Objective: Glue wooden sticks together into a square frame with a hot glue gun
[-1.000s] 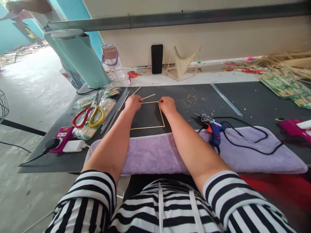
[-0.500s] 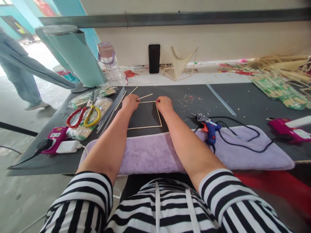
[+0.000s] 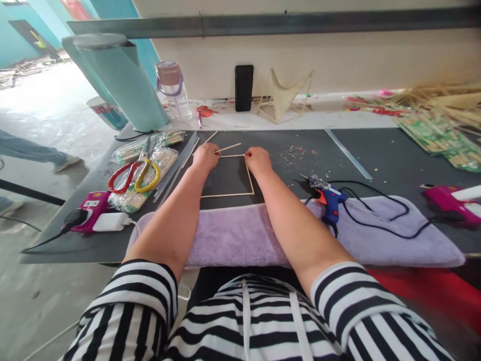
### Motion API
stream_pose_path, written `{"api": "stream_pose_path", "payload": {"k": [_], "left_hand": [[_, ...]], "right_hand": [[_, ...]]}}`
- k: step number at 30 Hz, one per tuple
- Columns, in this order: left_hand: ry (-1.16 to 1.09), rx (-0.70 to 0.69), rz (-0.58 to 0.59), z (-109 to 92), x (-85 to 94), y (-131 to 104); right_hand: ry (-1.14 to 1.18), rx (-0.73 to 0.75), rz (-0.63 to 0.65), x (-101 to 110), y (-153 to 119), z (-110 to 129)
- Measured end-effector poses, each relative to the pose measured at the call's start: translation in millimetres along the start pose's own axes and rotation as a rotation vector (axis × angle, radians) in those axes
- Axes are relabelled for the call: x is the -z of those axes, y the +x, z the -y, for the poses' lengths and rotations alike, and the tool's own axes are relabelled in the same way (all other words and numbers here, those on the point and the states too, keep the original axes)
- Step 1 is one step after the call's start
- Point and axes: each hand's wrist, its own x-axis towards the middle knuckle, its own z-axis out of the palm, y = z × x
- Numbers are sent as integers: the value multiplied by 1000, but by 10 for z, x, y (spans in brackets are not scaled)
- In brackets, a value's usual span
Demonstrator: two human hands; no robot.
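Observation:
Thin wooden sticks [image 3: 229, 194] form an angular outline on the dark board between my arms. My left hand [image 3: 206, 157] is closed at the outline's far left, pinching a stick there; another stick [image 3: 230, 147] slants up and right from its fingers. At the far right corner, my right hand [image 3: 257, 159] pinches the stick frame where the far stick meets the right side stick [image 3: 249, 174]. The left side of the outline is hidden by my left hand and forearm.
Scissors [image 3: 143, 175] lie on packs of sticks at the left, near a power strip [image 3: 90, 210]. A glue gun [image 3: 330, 203] rests on a purple towel [image 3: 233, 235]. A phone [image 3: 244, 87], a bottle [image 3: 175, 95] and a stick model [image 3: 283, 95] stand behind.
The whole view has shifted slightly, with the table items a little further right. Both hands keep their grip at the frame. The person at the left has moved mostly out of view.

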Motion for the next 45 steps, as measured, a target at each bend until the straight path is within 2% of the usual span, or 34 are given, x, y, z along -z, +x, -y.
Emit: {"api": "stream_pose_path", "payload": {"k": [38,45], "left_hand": [[21,-3,22,-48,42,-33],[-12,-25,-3,-13,26,-57]], "right_hand": [[15,-1,-2,-4,19,-15],[69,-50,-12,31,19,-13]]}}
